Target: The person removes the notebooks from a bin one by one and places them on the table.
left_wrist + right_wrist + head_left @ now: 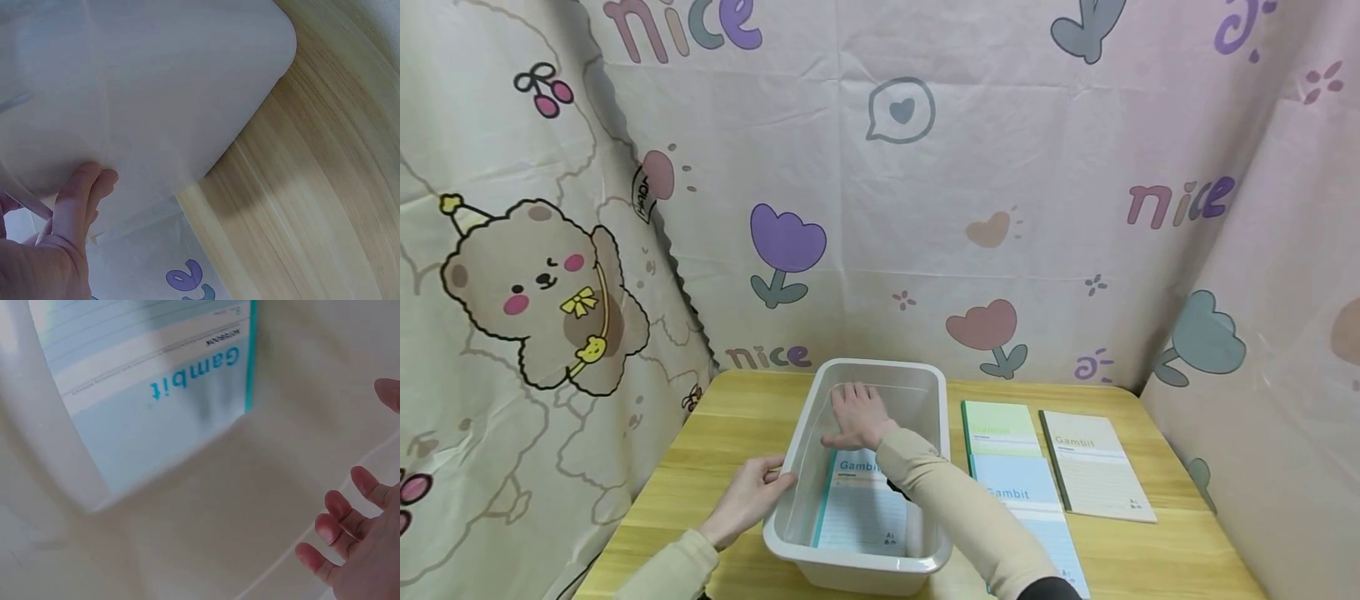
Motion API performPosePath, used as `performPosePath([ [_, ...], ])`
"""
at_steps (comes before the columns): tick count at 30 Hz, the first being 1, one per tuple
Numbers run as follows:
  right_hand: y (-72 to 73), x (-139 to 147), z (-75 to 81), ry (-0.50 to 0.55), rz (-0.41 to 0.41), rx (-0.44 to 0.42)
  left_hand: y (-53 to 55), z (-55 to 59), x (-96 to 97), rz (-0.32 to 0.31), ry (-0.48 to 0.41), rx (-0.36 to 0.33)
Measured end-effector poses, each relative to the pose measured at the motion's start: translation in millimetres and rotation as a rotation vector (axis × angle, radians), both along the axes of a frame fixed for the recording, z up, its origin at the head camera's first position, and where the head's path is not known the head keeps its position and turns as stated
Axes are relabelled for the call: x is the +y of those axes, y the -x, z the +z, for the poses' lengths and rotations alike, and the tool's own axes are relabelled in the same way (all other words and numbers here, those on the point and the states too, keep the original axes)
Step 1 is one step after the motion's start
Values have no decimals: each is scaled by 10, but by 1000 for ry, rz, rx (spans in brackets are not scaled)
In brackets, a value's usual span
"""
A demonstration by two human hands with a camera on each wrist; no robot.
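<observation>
A whitish plastic bin (808, 570) stands on the table with a blue "Gambit" notebook (859, 517) lying flat on its bottom. In the left wrist view my left hand (53, 250) has its fingers against the bin's outer wall; in the head view this hand (750, 497) holds the left rim, thumb on top. My right hand (861, 417) reaches into the far part of the bin, fingers spread and holding nothing. The right wrist view shows its fingertips (337, 503) apart from the notebook (181, 425). My right forearm covers part of the notebook.
Right of the bin, a green notebook (1002, 425) is partly overlapped by a blue notebook (1033, 525). A cream notebook (1101, 467) lies farther right. The wooden table (752, 408) ends at a printed curtain (880, 208) behind, with more curtain at both sides.
</observation>
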State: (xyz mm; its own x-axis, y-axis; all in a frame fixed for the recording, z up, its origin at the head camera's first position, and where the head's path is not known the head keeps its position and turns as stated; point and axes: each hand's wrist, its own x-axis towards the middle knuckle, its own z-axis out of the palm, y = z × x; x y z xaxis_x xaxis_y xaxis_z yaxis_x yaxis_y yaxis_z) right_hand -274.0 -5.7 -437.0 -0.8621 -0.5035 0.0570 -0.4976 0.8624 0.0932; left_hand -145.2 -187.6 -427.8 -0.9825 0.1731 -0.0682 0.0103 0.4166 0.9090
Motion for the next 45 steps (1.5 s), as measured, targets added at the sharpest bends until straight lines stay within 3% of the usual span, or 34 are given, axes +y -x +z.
performPosePath([
  [24, 52, -143, -394, -6, -66, -103, 6, 8, 1, -14, -7, 3],
  [45, 25, -179, -556, -86, -104, -138, -4, 18, -5, -36, -16, 15],
])
